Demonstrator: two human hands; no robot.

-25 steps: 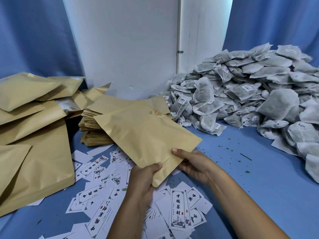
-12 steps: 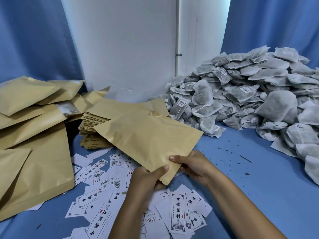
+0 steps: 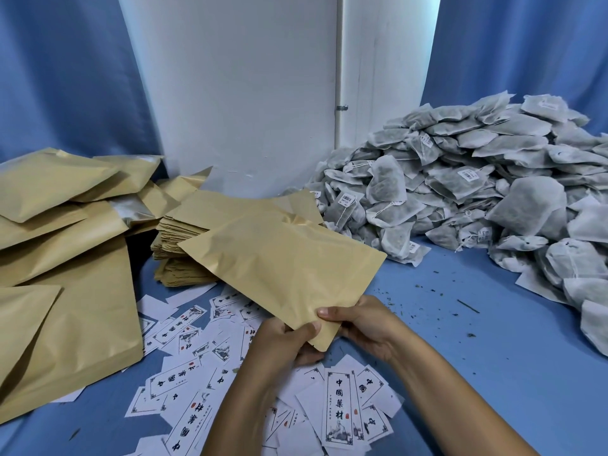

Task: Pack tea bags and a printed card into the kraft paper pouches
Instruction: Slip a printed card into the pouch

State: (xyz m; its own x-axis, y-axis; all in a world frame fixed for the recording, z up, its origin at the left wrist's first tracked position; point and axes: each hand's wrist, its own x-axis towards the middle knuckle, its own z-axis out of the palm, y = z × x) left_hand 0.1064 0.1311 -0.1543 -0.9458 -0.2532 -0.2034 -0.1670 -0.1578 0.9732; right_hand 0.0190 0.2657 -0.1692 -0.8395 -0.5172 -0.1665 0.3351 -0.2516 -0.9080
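Both thumbs now closer together, pinching kraft pouch near corner between left hand and right hand; mouth-opening likely next

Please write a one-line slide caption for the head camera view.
Both hands, left hand and right hand, pinch one corner of a kraft pouch above scattered printed cards.

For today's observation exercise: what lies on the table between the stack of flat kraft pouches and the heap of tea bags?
In the head view, the held pouch spans that gap between stack and heap, gripped by left hand and right hand.
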